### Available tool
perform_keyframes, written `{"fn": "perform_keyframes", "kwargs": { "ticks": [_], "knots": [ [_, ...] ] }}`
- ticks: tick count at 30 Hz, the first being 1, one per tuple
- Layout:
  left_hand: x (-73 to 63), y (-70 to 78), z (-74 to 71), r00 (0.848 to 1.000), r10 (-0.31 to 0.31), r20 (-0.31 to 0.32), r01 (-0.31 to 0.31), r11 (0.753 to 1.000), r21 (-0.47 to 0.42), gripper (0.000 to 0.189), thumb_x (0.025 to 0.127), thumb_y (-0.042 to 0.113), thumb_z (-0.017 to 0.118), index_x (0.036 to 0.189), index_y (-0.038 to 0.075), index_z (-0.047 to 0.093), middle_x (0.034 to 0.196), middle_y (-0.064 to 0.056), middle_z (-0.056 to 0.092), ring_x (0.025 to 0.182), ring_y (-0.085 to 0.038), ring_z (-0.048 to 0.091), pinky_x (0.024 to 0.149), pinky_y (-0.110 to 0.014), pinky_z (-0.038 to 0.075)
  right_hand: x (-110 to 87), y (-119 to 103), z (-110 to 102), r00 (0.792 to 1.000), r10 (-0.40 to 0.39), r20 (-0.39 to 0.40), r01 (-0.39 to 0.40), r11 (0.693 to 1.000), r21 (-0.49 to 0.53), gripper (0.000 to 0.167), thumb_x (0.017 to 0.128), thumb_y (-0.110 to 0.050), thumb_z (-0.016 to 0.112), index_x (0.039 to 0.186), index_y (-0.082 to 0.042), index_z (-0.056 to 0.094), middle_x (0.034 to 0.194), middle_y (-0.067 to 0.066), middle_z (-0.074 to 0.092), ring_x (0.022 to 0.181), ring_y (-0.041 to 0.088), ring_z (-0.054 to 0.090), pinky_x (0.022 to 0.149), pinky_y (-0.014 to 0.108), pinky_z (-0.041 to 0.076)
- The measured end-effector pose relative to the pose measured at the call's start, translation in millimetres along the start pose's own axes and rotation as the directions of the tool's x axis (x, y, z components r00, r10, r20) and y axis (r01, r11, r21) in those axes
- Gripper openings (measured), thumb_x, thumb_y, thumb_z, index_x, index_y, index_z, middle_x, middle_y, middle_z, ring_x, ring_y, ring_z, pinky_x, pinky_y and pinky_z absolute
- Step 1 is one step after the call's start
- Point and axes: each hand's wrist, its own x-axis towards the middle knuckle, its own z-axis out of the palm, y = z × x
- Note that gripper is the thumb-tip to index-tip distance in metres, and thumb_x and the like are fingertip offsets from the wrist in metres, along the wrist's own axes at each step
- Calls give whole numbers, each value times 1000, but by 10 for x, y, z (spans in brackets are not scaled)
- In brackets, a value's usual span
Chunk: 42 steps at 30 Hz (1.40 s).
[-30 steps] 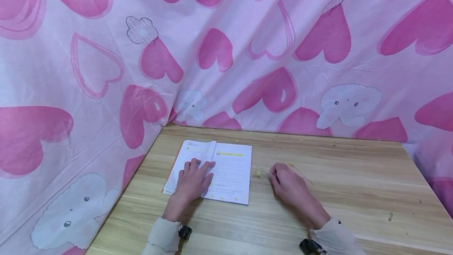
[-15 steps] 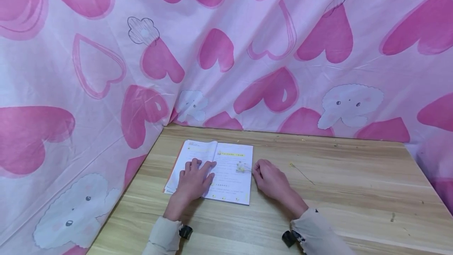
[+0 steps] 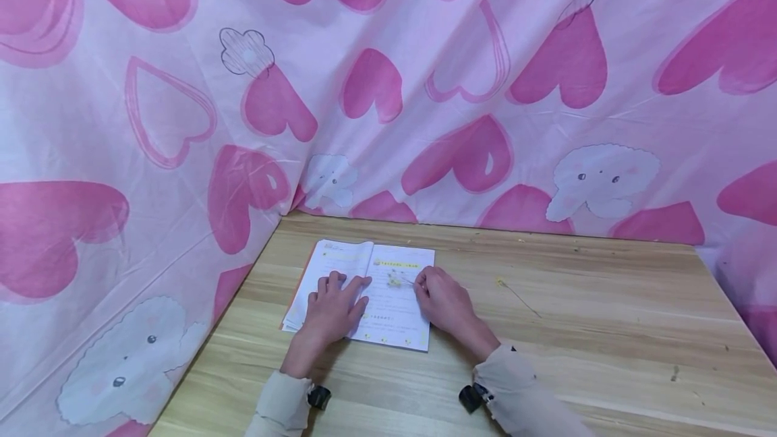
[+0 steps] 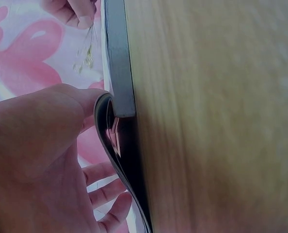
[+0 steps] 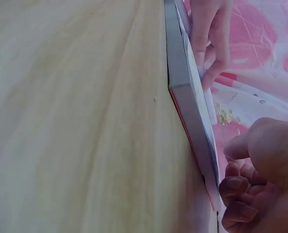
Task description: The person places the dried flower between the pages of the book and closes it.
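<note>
An open book (image 3: 397, 319) with printed pages and yellow headings lies on the wooden table. My left hand (image 3: 330, 309) rests on its left page near the spine, fingers spread. Over the right page, my right hand (image 3: 446, 299) pinches the thin stem of a small dried flower sprig (image 3: 396, 280) between thumb and fingertips. The sprig's pale yellow heads point left, toward the spine. In the right wrist view the sprig (image 5: 225, 115) hangs above the page, beyond the thick page edges (image 5: 190, 107). The left wrist view shows pages curling up beside my left thumb.
A second thin stem (image 3: 519, 297) with a yellow tip lies on the table (image 3: 607, 329) to the right of the book. Small bits are scattered over the tabletop. A pink heart-patterned cloth (image 3: 449, 100) hangs along the back and left sides.
My right hand has carried the sprig left, from the table beside the book to over the right page. My left hand has stayed on the book.
</note>
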Motion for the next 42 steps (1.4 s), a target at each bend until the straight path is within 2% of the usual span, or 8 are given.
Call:
{"fn": "perform_keyframes", "kwargs": {
  "ticks": [10,15,17,20,29,34,38,42],
  "knots": [
    [13,-8,-4,1000,-6,13,6,1000,-7,43,109,42,63,151,35,59,149,-21,49,136,-44,43,97,-60,47,46,13,23,999,25,-38,-24,999,23,6,101,-24,75,99,-18,74,84,-3,60,78,14,56,65,30,42],
    [11,-5,-9,1000,-7,22,8,1000,-30,43,109,42,63,151,35,59,149,-21,49,136,-44,43,97,-60,46,113,166,-76,996,-32,-85,31,999,-15,22,101,-26,76,120,-16,75,117,4,68,91,19,63,72,38,52],
    [6,-4,-8,1000,-7,18,7,999,-33,43,108,41,64,151,35,59,149,-21,50,136,-44,43,96,-61,46,160,273,-126,995,-79,-63,76,996,-43,36,102,-28,75,135,-14,71,138,6,65,111,24,68,87,46,59],
    [4,-4,-5,1000,-9,18,9,1000,-29,43,109,42,63,151,35,59,149,-21,49,136,-44,43,97,-60,46,227,438,-204,988,-153,27,154,987,-41,53,104,-32,73,152,-13,61,159,9,57,142,31,60,115,54,52],
    [-3,18,17,1000,-24,1,24,999,-35,42,108,39,64,150,35,60,150,-22,47,138,-46,41,98,-62,45,312,606,-285,965,-217,148,215,976,30,65,106,-38,70,162,-10,51,169,12,47,158,35,44,127,56,40],
    [-30,95,55,996,-26,-88,24,1000,-19,39,105,33,71,144,32,67,159,-24,41,142,-51,37,104,-71,38,334,614,-336,958,-225,179,225,974,20,66,105,-37,72,162,-9,50,171,13,45,159,36,43,127,56,39],
    [-32,220,57,979,52,-198,-40,997,63,31,98,17,77,127,29,78,153,-24,48,139,-52,40,106,-75,34,344,602,-367,953,-225,204,227,974,12,67,105,-36,72,162,-9,50,172,13,44,160,36,42,128,57,38],
    [-30,366,77,942,240,-235,-224,970,93,26,95,4,76,113,22,82,118,-17,67,109,-38,58,92,-58,50,346,595,-389,952,-219,216,219,975,24,67,105,-35,73,162,-10,50,172,12,44,158,35,43,128,56,39]
  ]
}}
